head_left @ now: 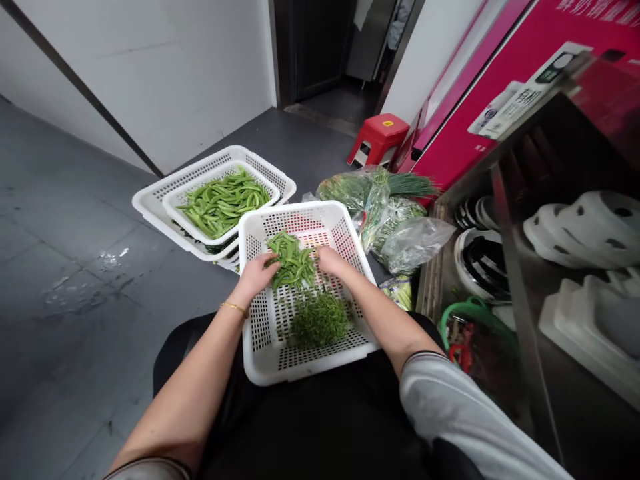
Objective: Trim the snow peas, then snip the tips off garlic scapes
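Flat green snow pea pods (294, 268) lie loosely heaped toward the far side of a rectangular white perforated plastic basket (265, 365); a darker, tangled mound of fine green scraps (321, 320) sits nearer

Far right, large magenta cabinet (450, 157): white rectangular label (530, 92) reads "有机"; its smaller print illegible. White lettering (595, 9) along cabinet top cut off, too blurred to read reliably. Yellow square sticker (388, 123) on red plastic stool (380, 139): unreadable.
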The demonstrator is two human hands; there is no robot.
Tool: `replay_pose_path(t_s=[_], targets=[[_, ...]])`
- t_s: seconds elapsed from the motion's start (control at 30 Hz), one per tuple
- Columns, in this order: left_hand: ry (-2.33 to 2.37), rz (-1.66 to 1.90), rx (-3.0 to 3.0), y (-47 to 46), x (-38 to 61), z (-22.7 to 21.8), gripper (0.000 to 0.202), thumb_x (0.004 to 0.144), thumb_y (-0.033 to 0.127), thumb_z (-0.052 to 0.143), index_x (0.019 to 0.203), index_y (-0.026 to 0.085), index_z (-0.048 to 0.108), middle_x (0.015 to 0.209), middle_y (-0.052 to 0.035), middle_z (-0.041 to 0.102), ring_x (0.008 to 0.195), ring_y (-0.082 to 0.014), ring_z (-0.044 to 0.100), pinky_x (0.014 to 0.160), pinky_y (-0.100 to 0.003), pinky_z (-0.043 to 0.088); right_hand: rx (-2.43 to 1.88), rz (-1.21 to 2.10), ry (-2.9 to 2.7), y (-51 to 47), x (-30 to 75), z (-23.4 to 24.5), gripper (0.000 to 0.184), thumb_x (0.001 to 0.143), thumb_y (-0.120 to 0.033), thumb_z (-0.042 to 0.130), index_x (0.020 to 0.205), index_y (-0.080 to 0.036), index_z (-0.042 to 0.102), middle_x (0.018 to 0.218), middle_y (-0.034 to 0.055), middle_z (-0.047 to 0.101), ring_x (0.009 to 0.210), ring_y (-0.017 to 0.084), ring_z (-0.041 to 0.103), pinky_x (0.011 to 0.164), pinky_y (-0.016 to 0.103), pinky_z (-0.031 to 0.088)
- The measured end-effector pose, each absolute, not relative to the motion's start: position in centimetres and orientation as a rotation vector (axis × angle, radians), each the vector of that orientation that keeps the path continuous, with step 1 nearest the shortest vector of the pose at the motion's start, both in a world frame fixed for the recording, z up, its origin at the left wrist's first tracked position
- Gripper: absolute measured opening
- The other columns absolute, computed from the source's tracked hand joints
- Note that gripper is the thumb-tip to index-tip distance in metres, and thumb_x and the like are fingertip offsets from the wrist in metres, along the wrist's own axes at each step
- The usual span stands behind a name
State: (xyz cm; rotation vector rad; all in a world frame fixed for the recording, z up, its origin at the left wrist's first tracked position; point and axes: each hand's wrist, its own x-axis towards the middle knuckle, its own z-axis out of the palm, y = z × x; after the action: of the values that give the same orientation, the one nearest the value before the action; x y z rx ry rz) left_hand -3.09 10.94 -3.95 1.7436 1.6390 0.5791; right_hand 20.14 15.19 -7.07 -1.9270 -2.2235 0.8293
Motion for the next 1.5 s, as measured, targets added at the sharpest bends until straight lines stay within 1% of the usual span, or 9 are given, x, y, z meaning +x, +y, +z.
replay_pose_path(t_s=[0.13,0.37,0.6,0.77,1.03,1.23,1.37,1.43,1.5], targets=[[1.37,0.805,1.399,5.7,-2.3,-2.0,0.034,0.076,0.036,0.062,0.101,0.014,0.069,0.085,-0.0072,0.071,0.077,-0.0202,0.065,0.067,-0.031,0.052,-1.886,0.814,-2.004,12.2,21.6,-4.6,0.033,0.083,-0.007,0.045,0.115,-0.007,0.055,0.111,0.0191,0.061,0.098,0.022,0.062,0.088,0.036,0.047],[1.055,0.719,0.726,0.0,0.6,-2.2,0.03,0.07,0.039,0.072,0.072,0.01,0.068,0.056,-0.0031,0.062,0.038,-0.0053,0.046,0.035,-0.017,0.036,-1.39,1.073,-1.919,1.6,17.9,-1.9,0.034,0.083,-0.022,0.056,0.117,-0.019,0.05,0.09,0.0013,0.063,0.064,0.01,0.062,0.061,0.025,0.054],[0.77,0.665,0.519,-2.5,0.0,-1.6,0.03,0.059,0.022,0.082,0.071,0.013,0.056,0.057,-0.0018,0.065,0.04,-0.0068,0.053,0.035,-0.014,0.041,-0.994,0.933,-2.001,-3.0,18.7,0.9,0.041,0.083,-0.014,0.052,0.123,-0.023,0.048,0.115,0.0084,0.052,0.076,0.011,0.06,0.071,0.028,0.053],[0.786,0.874,0.405,-3.1,0.7,-0.6,0.029,0.063,0.017,0.08,0.075,0.014,0.054,0.061,-0.0022,0.067,0.047,-0.0083,0.06,0.045,-0.015,0.05,-1.204,0.626,-1.952,-4.0,19.2,2.3,0.01,0.086,-0.025,0.055,0.093,-0.019,0.059,0.082,0.0029,0.057,0.067,0.013,0.057,0.064,0.026,0.049],[0.718,0.905,0.329,-4.3,1.8,-0.3,0.029,0.064,0.016,0.079,0.071,0.014,0.051,0.055,0.0039,0.056,0.046,-0.0046,0.051,0.044,-0.013,0.042,-1.174,0.394,-2.259,-4.9,18.4,1.5,0.024,0.095,-0.029,0.04,0.084,-0.018,0.059,0.08,0.0061,0.06,0.076,0.015,0.056,0.069,0.026,0.045],[0.619,0.643,0.441,-4.7,1.3,0.0,0.032,0.064,0.024,0.079,0.071,0.015,0.049,0.054,0.0055,0.05,0.037,-0.0018,0.036,0.033,-0.012,0.028,-1.006,0.877,-2.194,-4.9,19.7,2.4,0.019,0.093,-0.028,0.044,0.081,-0.02,0.055,0.072,0.0015,0.059,0.069,0.014,0.057,0.068,0.027,0.047],[0.617,0.581,0.499,-4.5,0.3,0.2,0.032,0.064,0.022,0.078,0.074,0.016,0.048,0.058,0.0038,0.054,0.037,-0.0024,0.036,0.032,-0.013,0.031,-1.246,1.061,-1.757,-3.4,23.5,3.3,0.019,0.092,-0.032,0.042,0.084,-0.02,0.054,0.06,-0.0029,0.056,0.054,0.012,0.056,0.06,0.026,0.049],[0.63,0.58,0.519,-4.4,-0.1,0.0,0.031,0.064,0.023,0.078,0.074,0.016,0.048,0.058,0.0035,0.054,0.037,-0.0025,0.037,0.031,-0.013,0.033,-1.378,0.887,-1.698,-2.5,25.3,3.6,0.021,0.092,-0.034,0.042,0.091,-0.018,0.057,0.069,0.0007,0.06,0.058,0.013,0.058,0.062,0.029,0.051],[0.632,0.561,0.562,-4.4,-0.3,-0.2,0.03,0.065,0.023,0.077,0.074,0.016,0.049,0.057,0.0042,0.054,0.035,-0.0028,0.038,0.031,-0.014,0.036,-1.423,0.672,-1.899,-2.0,25.9,4.0,0.025,0.09,-0.034,0.046,0.104,-0.017,0.058,0.097,0.008,0.062,0.073,0.016,0.061,0.072,0.032,0.051]])
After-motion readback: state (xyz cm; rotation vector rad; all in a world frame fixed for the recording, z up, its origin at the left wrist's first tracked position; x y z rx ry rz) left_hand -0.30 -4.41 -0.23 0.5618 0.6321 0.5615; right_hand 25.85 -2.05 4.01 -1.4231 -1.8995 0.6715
